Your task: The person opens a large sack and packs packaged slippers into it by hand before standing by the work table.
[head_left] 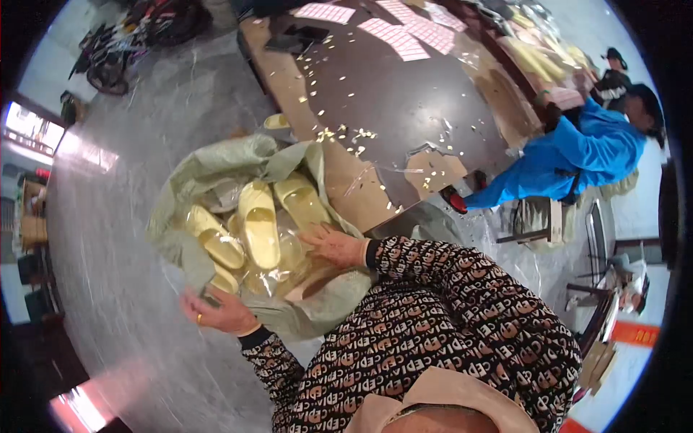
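Note:
A large pale green woven sack (312,317) stands with its mouth wide, full of yellow slippers (259,225), some in clear plastic. My left hand (220,312), with a ring on one finger, pinches the sack's near left rim. My right hand (333,244) reaches over the right side of the opening, its fingers spread and laid on the clear plastic (292,252) beside a slipper (302,206). What lies deeper in the sack is hidden.
A dark-topped table (390,94) borders the sack, strewn with small pale scraps and pink-white printed sheets (404,36). Another yellow slipper (276,121) lies beyond the sack. A person in blue (577,151) stands at the right near a stool (538,224). Motorbikes (115,58) stand far left.

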`<state>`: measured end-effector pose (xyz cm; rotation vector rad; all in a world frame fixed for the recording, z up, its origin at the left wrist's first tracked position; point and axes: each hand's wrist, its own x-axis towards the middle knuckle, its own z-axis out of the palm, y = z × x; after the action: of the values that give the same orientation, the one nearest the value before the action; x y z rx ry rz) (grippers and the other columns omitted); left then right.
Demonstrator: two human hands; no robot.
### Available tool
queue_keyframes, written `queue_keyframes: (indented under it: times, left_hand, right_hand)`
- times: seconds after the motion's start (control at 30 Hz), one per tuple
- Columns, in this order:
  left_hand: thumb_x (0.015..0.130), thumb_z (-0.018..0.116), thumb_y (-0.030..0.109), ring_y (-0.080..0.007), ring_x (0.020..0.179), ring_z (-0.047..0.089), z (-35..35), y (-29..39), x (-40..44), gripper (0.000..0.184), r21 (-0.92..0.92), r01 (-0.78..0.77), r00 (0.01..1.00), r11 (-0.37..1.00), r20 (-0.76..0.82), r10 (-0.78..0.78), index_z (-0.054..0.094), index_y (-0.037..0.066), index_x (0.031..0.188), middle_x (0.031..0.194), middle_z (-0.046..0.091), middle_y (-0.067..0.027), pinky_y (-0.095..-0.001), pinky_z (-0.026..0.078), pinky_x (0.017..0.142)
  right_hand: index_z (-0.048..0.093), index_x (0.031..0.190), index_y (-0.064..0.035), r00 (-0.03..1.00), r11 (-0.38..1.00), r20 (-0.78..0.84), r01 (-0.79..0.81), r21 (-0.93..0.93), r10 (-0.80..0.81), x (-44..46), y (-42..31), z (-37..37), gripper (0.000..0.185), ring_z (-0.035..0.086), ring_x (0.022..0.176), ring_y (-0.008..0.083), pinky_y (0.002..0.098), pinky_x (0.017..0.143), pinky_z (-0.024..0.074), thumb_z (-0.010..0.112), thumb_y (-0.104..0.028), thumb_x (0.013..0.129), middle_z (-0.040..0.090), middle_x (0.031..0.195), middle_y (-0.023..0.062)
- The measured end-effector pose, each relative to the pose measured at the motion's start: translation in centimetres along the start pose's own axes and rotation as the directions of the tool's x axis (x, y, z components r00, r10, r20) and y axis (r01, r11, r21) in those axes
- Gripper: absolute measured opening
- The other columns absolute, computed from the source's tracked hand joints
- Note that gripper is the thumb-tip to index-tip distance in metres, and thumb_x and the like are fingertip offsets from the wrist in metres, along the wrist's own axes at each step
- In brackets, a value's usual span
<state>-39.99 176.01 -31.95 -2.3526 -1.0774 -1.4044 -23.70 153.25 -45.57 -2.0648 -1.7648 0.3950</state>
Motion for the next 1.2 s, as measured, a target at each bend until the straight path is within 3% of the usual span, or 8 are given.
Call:
queue_keyframes:
  times: [0.2, 0.27, 0.47, 0.53, 0.6, 0.7, 0.93, 1.2]
  left_hand:
    - [0.089, 0.058, 0.01, -0.0279, 0.089, 0.061, 7.8, 7.9, -3.3, 0.022, -0.459, 0.058, 0.896, 0.887, 0.415, 0.157, 0.064, -0.001, 0.107, 0.091, 0.063, -0.0122, -0.0373, 0.048, 0.081]
    - [0.09, 0.057, 0.018, -0.022, 0.078, 0.061, 12.1, 10.3, -3.7, 0.021, -0.27, 0.932, 0.286, 0.243, 0.958, -0.033, 0.065, 0.001, 0.099, 0.081, 0.063, -0.0076, -0.0319, 0.048, 0.075]
    - [0.096, 0.051, 0.047, -0.0257, 0.084, 0.055, 26.8, 11.1, -7.8, 0.041, 0.35, 0.887, -0.322, -0.302, 0.936, 0.139, 0.055, 0.013, 0.118, 0.103, 0.062, -0.0087, -0.0419, 0.049, 0.066]
    - [0.097, 0.052, 0.038, -0.0224, 0.079, 0.054, 30.1, 11.2, -8.6, 0.033, 0.306, 0.792, -0.272, -0.528, 0.951, 0.144, 0.056, 0.011, 0.117, 0.095, 0.06, -0.0079, -0.0326, 0.047, 0.061]
    - [0.098, 0.049, 0.035, -0.014, 0.064, 0.051, 33.5, 8.8, -12.0, 0.023, -0.493, 0.788, 0.371, 0.369, 0.858, 0.356, 0.056, 0.014, 0.105, 0.082, 0.057, -0.0019, -0.0216, 0.04, 0.048]
    - [0.098, 0.047, 0.03, -0.0137, 0.057, 0.046, 35.7, 9.8, -9.3, 0.021, 0.223, 0.93, -0.224, -0.292, 0.974, 0.032, 0.055, 0.011, 0.095, 0.073, 0.051, -0.0021, -0.0226, 0.038, 0.049]
    - [0.096, 0.048, 0.023, -0.0208, 0.074, 0.053, 24.9, 18.2, 6.7, 0.026, -0.552, 0.825, 0.564, 0.118, 0.798, -0.209, 0.056, -0.001, 0.102, 0.089, 0.058, -0.0101, -0.034, 0.045, 0.068]
    - [0.096, 0.051, 0.032, -0.0379, 0.106, 0.056, 19.2, 26.2, 8.9, 0.05, -0.695, 0.357, 0.495, 0.624, 0.708, 0.504, 0.048, -0.009, 0.125, 0.117, 0.058, -0.0261, -0.0431, 0.044, 0.095]
  right_hand:
    - [0.05, 0.132, -0.0146, 0.888, 0.844, -0.354, -0.416, -0.339, 0.295, -2.2, 1.7, -5.7, 0.05, 0.028, 0.137, 0.044, 0.0614, 0.106, 0.0276, 0.054, -0.019, 0.083, 0.037, 0.145, 0.0179]
    - [0.049, 0.134, -0.0139, 0.811, 0.819, -0.404, -0.533, -0.214, 0.422, -1.8, 0.9, -5.1, 0.053, 0.027, 0.137, 0.0449, 0.0623, 0.106, 0.0268, 0.056, -0.02, 0.081, 0.035, 0.146, 0.0185]
    - [0.039, 0.142, -0.0153, 0.811, 0.818, -0.524, -0.474, -0.326, 0.26, -5.8, 2.7, -2.3, 0.087, 0.029, 0.135, 0.043, 0.0603, 0.107, 0.0282, 0.073, -0.028, 0.062, 0.037, 0.143, 0.0163]
    - [0.041, 0.139, -0.0145, 0.85, 0.813, -0.454, -0.451, -0.369, 0.266, -6.9, 2.9, -3.2, 0.074, 0.029, 0.136, 0.043, 0.0595, 0.108, 0.0278, 0.064, -0.029, 0.071, 0.036, 0.145, 0.0142]
    - [0.043, 0.137, -0.0137, 0.891, 0.822, -0.372, -0.407, -0.399, 0.26, -7.6, 2.8, -4.1, 0.061, 0.028, 0.137, 0.043, 0.0586, 0.108, 0.0274, 0.055, -0.03, 0.079, 0.035, 0.147, 0.0122]
    - [0.046, 0.135, -0.0134, 0.922, 0.89, -0.306, -0.332, -0.312, 0.237, -8.3, 2.5, -5.3, 0.059, 0.028, 0.137, 0.0418, 0.0547, 0.11, 0.0273, 0.055, -0.029, 0.079, 0.038, 0.145, 0.0104]
    - [0.047, 0.134, -0.0134, 0.907, 0.873, -0.356, -0.35, -0.34, 0.225, -7.9, 4.2, -1.9, 0.081, 0.02, 0.141, 0.0424, 0.0549, 0.113, 0.02, 0.066, -0.046, 0.062, 0.032, 0.15, 0.0108]
    - [0.047, 0.136, -0.0132, 0.934, 0.923, -0.242, -0.317, -0.218, 0.263, -8.4, 3.6, -3.9, 0.092, 0.017, 0.143, 0.0425, 0.0548, 0.115, 0.0154, 0.071, -0.052, 0.055, 0.028, 0.153, 0.0119]
